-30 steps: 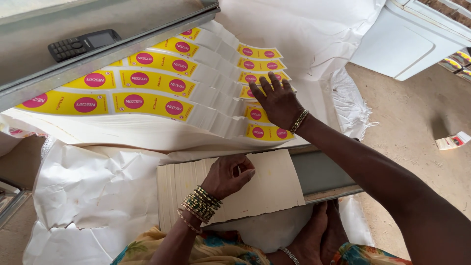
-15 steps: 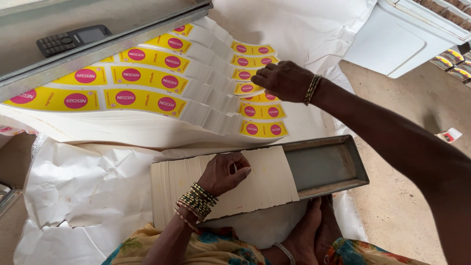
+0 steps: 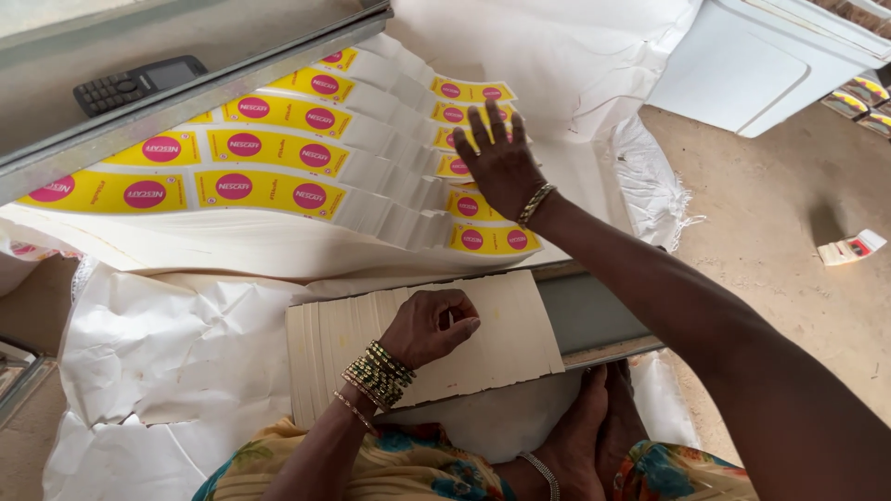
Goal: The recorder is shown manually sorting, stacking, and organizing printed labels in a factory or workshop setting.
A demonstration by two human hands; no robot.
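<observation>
laying out labels: right hand (image 3: pixel 501 162) pressing one down among the yellow labels (image 3: pixel 269 190), left hand (image 3: pixel 429 325) on the blank stack.

the right hand lies flat, fingers spread wide, on the short column of yellow strips at the far right edge of the white sheet (image 3: pixel 186 325); it grips nothing. the left hand is loosely curled, fingertips resting on the fanned stack of pale cards (image 3: pixel 501 343) at the sheet's near edge, over a grey metal tray (image 3: pixel 594 311). i'd judge the placing step is in hand; the next move calls for peeling one card cleanly off the stack.
</observation>
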